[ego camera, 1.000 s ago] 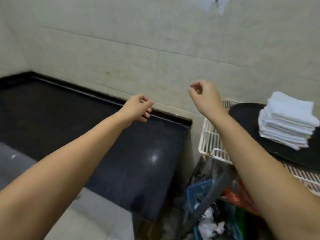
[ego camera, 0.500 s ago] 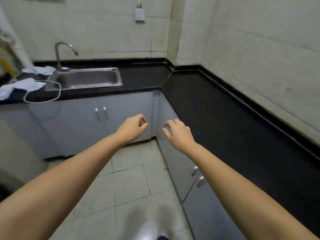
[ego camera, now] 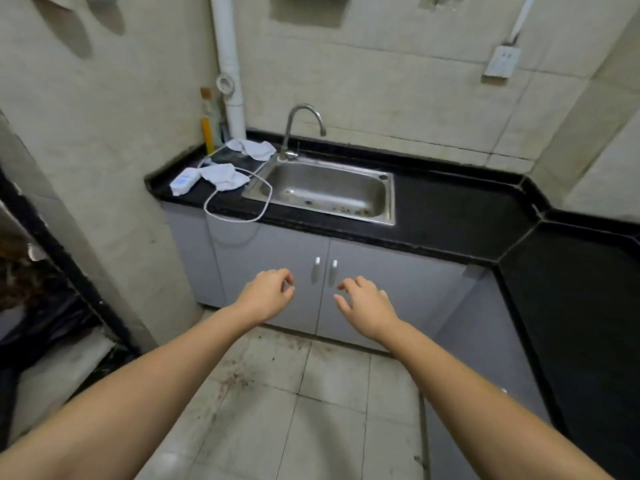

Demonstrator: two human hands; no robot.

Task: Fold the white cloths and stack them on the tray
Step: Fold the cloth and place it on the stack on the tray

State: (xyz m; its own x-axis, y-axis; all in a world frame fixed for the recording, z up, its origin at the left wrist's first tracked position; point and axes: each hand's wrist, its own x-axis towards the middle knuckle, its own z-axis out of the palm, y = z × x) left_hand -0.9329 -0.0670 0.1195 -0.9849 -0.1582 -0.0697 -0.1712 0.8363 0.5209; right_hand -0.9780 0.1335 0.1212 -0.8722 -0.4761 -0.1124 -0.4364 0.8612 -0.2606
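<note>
Head view: left hand (ego camera: 268,294) loosely curled, grip empty; right hand (ego camera: 367,303) fingers spread, grip empty, both out over floor. Two crumpled white cloths (ego camera: 225,175) (ego camera: 252,147) on black table (ego camera: 446,216) left of sink (ego camera: 323,188), beside looped cable (ego camera: 239,216). Tray out of sight. Soft, light, floppy; likely best pinched at two corners

A black counter (ego camera: 450,216) is running along the wall and bending round the right corner, sitting on grey cabinets (ego camera: 277,265). A steel sink (ego camera: 325,190) is sitting sunk in it. Left of the sink, two crumpled white cloths (ego camera: 223,176) (ego camera: 252,148), a white device (ego camera: 183,180) and a looping white cord (ego camera: 239,216) are lying on it.
</note>
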